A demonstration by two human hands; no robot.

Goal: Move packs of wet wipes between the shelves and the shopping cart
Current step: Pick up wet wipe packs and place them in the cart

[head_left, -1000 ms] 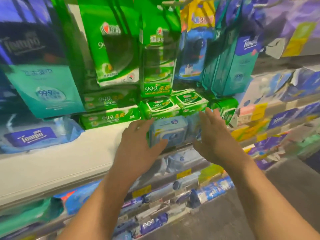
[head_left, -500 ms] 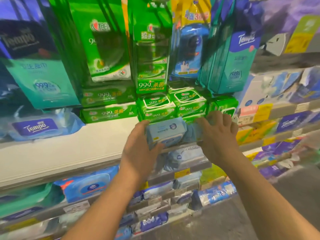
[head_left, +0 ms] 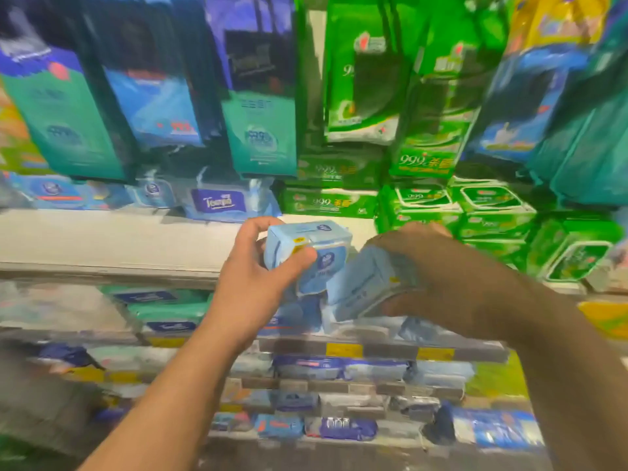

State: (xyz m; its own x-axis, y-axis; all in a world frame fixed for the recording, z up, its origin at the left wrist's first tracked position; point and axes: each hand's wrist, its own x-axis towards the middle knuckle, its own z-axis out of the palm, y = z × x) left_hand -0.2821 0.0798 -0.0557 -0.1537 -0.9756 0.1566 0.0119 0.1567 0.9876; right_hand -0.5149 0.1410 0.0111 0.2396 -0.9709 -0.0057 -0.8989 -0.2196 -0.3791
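Our left hand [head_left: 258, 283] grips one pale blue wipes pack [head_left: 307, 248] and our right hand [head_left: 431, 266] grips a second pack [head_left: 368, 283], both held just off the white shelf [head_left: 112, 243]. We judge them light, soft and film-slick, so we hold across the short ends.

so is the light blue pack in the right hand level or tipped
Tipped. The right hand grips its light blue pack slanted, one end lower, while the left hand holds its pack nearer level.
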